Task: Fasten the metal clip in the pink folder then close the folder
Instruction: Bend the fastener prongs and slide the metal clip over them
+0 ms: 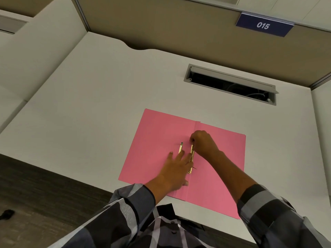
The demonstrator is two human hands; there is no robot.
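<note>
A pink folder (220,158) lies open and flat on the white desk (100,97). Along its centre fold sits a gold metal clip (192,158), with a second gold strip (180,148) just left of it. My left hand (176,169) lies flat with spread fingers on the folder's left half, its fingertips touching both gold pieces. My right hand (203,142) is curled over the far end of the clip, fingertips pinched on it. The exact grip under the fingers is hidden.
An open cable hatch (231,83) is set into the desk behind the folder. Beige partition walls rise at the back with a blue sign reading 015 (264,25). The desk's front edge runs near my body; dark floor (35,194) lies at the left.
</note>
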